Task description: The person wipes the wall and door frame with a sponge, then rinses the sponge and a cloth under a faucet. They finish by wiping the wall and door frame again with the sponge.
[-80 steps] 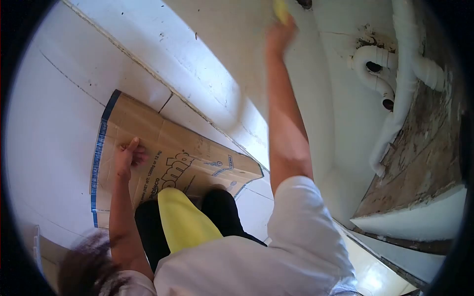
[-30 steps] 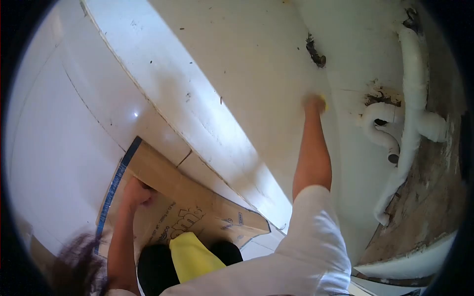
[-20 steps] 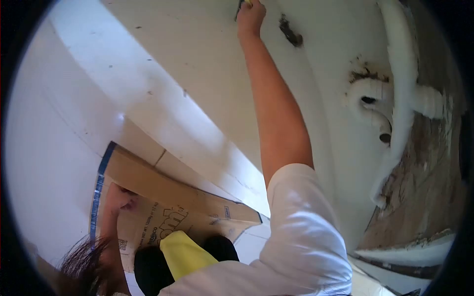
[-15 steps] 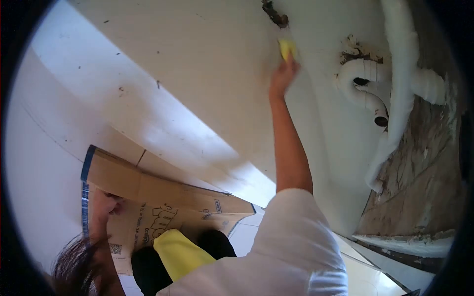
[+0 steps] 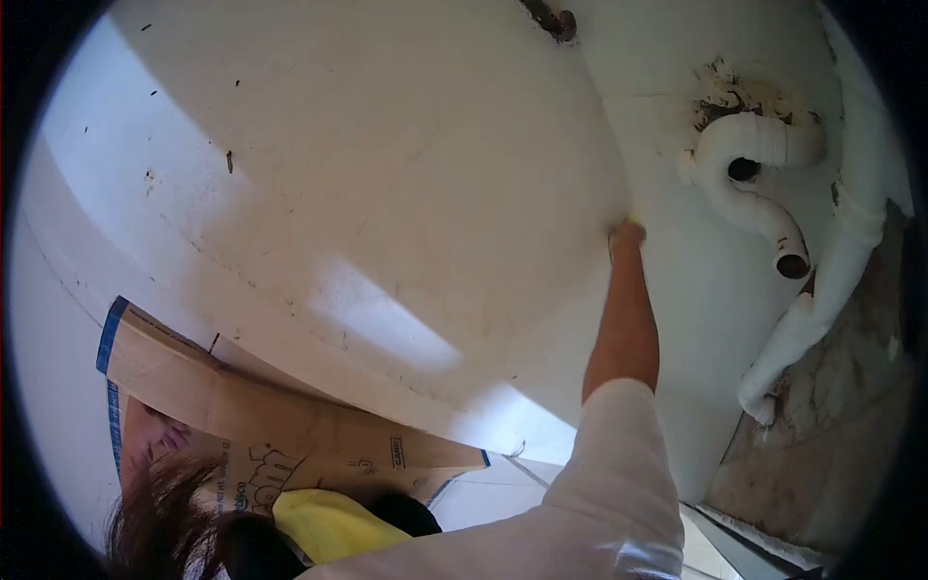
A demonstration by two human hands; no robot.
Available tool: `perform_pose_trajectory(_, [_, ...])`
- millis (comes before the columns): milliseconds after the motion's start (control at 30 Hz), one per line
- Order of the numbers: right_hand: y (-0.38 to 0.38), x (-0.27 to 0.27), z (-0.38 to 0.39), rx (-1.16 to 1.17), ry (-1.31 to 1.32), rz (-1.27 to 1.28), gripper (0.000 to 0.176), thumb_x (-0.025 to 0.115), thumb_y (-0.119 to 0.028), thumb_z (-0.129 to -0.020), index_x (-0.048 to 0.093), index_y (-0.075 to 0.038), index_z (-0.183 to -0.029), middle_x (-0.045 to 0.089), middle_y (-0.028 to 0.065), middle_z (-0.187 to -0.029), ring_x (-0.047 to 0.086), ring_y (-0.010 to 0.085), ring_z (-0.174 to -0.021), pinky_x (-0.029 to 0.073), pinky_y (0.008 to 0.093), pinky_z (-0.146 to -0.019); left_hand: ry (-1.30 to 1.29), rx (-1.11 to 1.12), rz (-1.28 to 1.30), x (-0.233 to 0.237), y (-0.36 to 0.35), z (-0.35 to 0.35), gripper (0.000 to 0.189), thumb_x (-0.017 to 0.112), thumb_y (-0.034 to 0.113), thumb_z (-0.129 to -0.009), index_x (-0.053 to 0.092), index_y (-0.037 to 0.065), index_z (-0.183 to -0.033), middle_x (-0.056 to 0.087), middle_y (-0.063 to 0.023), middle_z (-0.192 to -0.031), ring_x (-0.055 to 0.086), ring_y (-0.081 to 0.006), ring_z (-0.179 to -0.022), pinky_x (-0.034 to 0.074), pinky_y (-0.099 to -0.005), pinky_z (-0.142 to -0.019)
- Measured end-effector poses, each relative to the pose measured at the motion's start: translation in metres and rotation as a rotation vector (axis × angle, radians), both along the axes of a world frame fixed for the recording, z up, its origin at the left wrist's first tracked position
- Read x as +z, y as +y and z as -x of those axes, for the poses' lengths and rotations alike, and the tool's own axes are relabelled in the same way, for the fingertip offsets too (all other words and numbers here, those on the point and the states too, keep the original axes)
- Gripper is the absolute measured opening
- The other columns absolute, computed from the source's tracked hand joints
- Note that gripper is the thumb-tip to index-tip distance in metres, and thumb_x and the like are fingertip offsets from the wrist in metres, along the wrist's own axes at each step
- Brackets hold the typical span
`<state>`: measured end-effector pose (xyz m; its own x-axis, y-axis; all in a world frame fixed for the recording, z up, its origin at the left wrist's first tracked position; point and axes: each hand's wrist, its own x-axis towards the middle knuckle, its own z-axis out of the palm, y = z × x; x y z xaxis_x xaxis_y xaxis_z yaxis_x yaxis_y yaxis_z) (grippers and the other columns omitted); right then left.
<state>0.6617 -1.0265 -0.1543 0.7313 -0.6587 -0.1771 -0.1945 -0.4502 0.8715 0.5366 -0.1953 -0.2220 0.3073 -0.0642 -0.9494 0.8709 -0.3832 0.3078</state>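
My right hand (image 5: 626, 234) reaches out to the pale wall, near the corner where two wall faces meet. Its fingers are closed around a yellow sponge (image 5: 634, 221), of which only a small bit shows past the hand; motion blurs it a little. At lower left my left hand (image 5: 162, 437) is low over the flattened cardboard box (image 5: 319, 425), its fingers loosely bent and nothing visible in them. Dark hair partly covers that forearm.
A curved white drain pipe (image 5: 720, 164) sticks out of a broken hole in the wall to the right. Beyond it runs a thicker white pipe (image 5: 855, 222). A dark hole (image 5: 556, 19) with rough edges shows at the top. Yellow cloth (image 5: 333, 527) lies over my lap.
My right hand has moved down and to the right along the wall with the sponge. The view has shifted, so the cardboard and left hand sit lower and further left.
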Motion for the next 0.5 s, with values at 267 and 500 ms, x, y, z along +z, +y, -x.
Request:
perform_pose_trajectory(267, [0.262,0.024,-0.180,0.335,-1.012,-1.509,0.017,0.052,-0.007,-0.080,0.056,0.005,-0.092,0.055,0.0055,-0.090,0.050,0.0144,-0.072,0.042,0.0285,-0.064,0.006,0.091,0.024,-0.002,0.007,0.006,0.030,0.054,-0.007,-0.070,0.048,-0.005,-0.100,0.058,-0.0141,-0.057,0.057,-0.0221,-0.039,0.042,-0.0303,-0.030])
perform_pose_trajectory(500, [-0.040,0.005,-0.058,-0.388,-1.728,-0.763,0.018,0.058,-0.009,-0.079,0.062,0.000,-0.094,0.063,0.0121,-0.088,0.060,0.0239,-0.080,0.047,0.0304,-0.070,0.007,0.069,-0.004,0.009,0.003,-0.003,0.029,0.054,-0.009,-0.069,0.050,-0.004,-0.098,0.058,-0.0134,-0.059,0.057,-0.0221,-0.040,0.043,-0.0303,-0.031])
